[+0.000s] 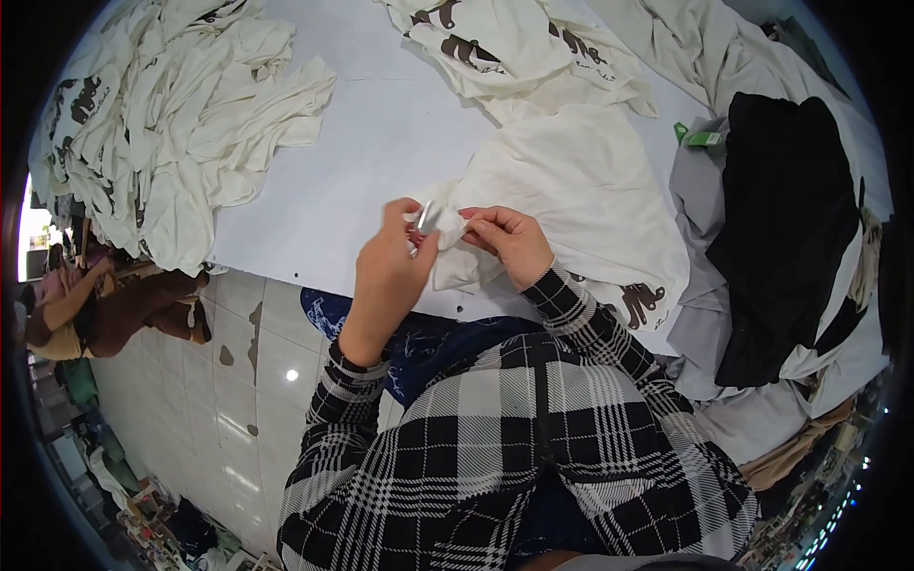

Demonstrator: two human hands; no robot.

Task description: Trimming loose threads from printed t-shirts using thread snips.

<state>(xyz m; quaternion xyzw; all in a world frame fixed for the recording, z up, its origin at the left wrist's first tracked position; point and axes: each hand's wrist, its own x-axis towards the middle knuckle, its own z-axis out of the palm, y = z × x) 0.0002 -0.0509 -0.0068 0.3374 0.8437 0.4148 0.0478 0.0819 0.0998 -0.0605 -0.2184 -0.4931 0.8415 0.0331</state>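
My left hand (392, 266) holds a small metal tool, seemingly thread snips (422, 217), at a bunched bit of cream cloth. My right hand (512, 243) pinches that same fold of the cream garment (581, 190), which lies spread on the white table (381, 124) in front of me. The two hands meet over the fold near the table's front edge. My sleeves are black-and-white plaid.
A heap of cream printed garments (162, 114) lies at the left of the table, and more printed ones (505, 43) at the back. Black (785, 219) and grey cloth (700, 314) piles sit at the right. Another person (105, 305) crouches on the tiled floor (248, 400) at the left.
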